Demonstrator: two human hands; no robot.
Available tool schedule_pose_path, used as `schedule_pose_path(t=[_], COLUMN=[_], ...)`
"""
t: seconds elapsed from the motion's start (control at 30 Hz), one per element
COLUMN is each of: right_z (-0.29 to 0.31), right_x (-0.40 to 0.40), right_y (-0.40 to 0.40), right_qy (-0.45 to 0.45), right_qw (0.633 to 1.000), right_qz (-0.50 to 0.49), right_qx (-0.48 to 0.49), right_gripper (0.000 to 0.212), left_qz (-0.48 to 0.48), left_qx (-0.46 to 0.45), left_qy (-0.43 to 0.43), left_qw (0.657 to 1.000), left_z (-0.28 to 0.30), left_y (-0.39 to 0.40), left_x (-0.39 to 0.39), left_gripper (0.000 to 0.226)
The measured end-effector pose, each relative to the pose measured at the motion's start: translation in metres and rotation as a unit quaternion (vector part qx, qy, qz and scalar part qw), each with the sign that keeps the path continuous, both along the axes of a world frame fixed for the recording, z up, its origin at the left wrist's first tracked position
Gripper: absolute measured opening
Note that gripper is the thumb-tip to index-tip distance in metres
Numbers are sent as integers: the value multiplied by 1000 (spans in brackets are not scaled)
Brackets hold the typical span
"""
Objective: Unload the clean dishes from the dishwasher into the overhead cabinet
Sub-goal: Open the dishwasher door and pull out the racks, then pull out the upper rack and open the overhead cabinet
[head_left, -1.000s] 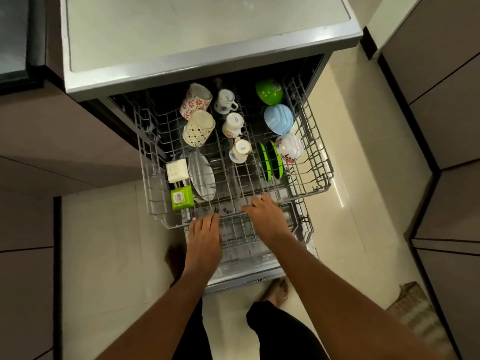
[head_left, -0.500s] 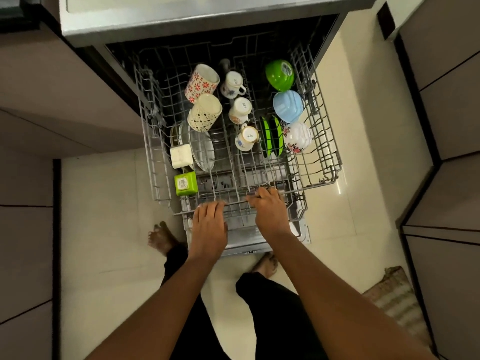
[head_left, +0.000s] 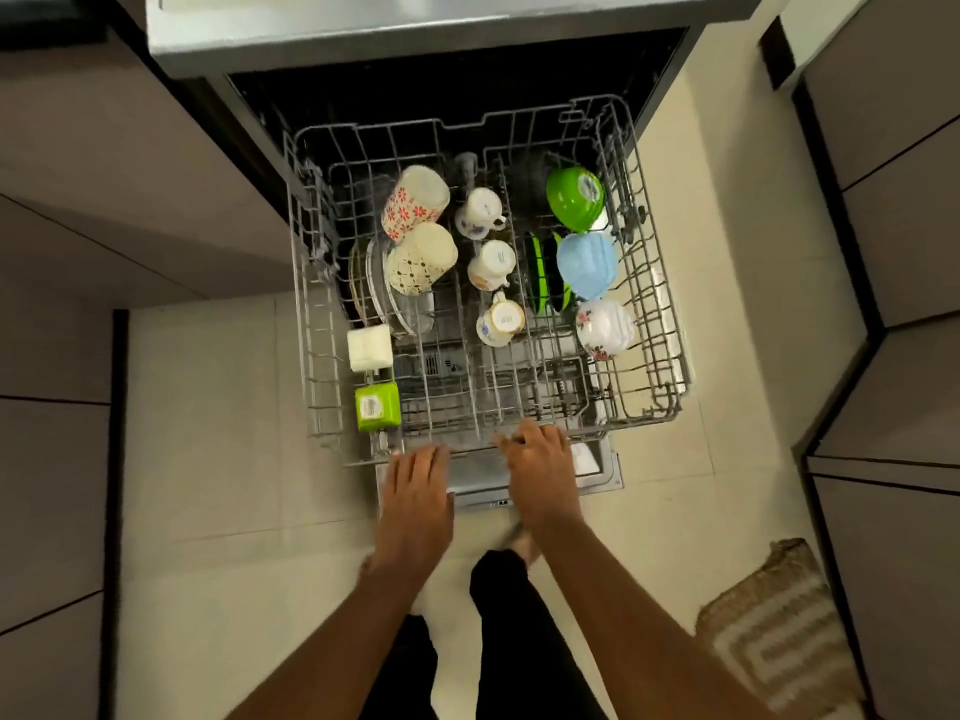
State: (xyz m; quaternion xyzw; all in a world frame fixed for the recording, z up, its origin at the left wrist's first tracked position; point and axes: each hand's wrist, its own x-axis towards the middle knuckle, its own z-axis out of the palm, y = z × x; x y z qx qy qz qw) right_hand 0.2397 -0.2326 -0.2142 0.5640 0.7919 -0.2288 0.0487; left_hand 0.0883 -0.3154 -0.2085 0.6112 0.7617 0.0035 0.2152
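The grey wire dish rack (head_left: 671, 314) stands pulled out of the dishwasher over the floor. It holds a red-flowered mug (head_left: 415, 202), a cream patterned mug (head_left: 423, 258), three small white cups (head_left: 491, 265), a green bowl (head_left: 574, 197), a blue bowl (head_left: 587, 265), a white floral bowl (head_left: 605, 327), green plates (head_left: 540, 272), clear plates (head_left: 382, 288), a white box (head_left: 369, 348) and a green box (head_left: 377, 406). My left hand (head_left: 415, 485) lies over the rack's front rim. My right hand (head_left: 540, 470) curls on the same rim, to the right.
The open dishwasher door (head_left: 597, 467) juts out under the rack. A steel countertop (head_left: 415, 23) overhangs the back of the machine. Brown cabinet fronts (head_left: 893, 252) close in on both sides. A woven mat (head_left: 774, 631) lies on the tiled floor at the right. My legs stand just behind the door.
The rack has slid further out toward me with both hands on its front rim. More of its back part now shows beyond the countertop edge.
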Motion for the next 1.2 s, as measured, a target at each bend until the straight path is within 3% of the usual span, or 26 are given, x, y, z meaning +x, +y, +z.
schedule_pose_path(t=[0.17, 0.37, 0.57, 0.83, 1.2], right_z=[-2, 9, 12, 67, 180], right_x=[-6, -14, -22, -54, -102], right_y=[1, -14, -47, -60, -59], right_qy=[-22, -42, -137, -127, -119], right_qw=[999, 999, 990, 991, 985], right_qz=[3, 7, 29, 27, 75], right_qx=[26, 26, -13, -25, 96], right_gripper=[42, 61, 91, 88, 70], left_qz=[-5, -53, -96, -97, -73], left_qx=[2, 2, -40, -10, 77], left_qy=[8, -11, -16, 15, 62], left_qw=[1000, 999, 994, 995, 992], left_z=[-5, -6, 5, 63, 176], left_y=[5, -5, -15, -24, -24], left_x=[-3, -16, -25, -66, -125], left_gripper=[53, 64, 72, 68, 68])
